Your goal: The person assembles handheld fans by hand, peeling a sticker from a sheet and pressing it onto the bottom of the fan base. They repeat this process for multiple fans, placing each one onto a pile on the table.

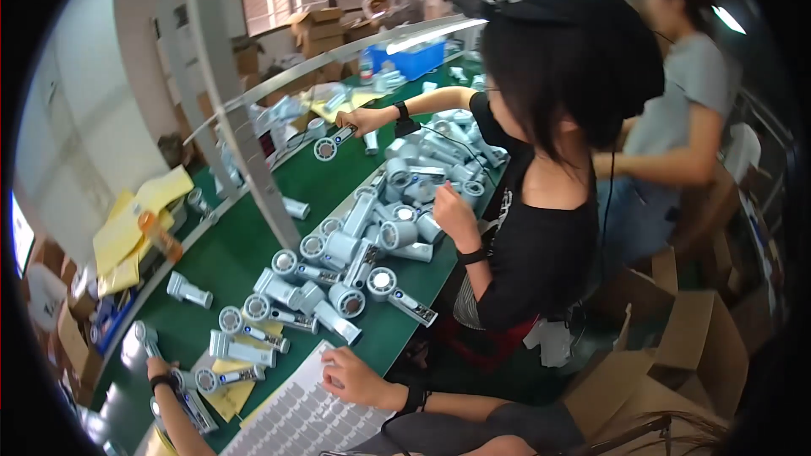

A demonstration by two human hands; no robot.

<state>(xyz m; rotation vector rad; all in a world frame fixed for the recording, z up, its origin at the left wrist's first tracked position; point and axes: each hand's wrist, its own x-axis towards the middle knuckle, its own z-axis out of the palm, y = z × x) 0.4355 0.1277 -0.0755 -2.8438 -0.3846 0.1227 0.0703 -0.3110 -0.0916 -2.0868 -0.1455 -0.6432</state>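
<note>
At the lower left, my left hand closes around the handle end of a pale blue handheld fan. More fan bodies lie right beside it on the bench, one with its circuit board showing in the handle. My right hand is over the upper right edge of a pale sheet of die-cut stickers. Its fingers are curled together, and anything between them is too small to make out. Just beyond the sheet, another fan lies near yellow paper.
A large heap of fan bodies spreads along the green bench. To my right a co-worker in black holds a fan over the bench. A metal post rises at the bench's far side; open cartons stand lower right.
</note>
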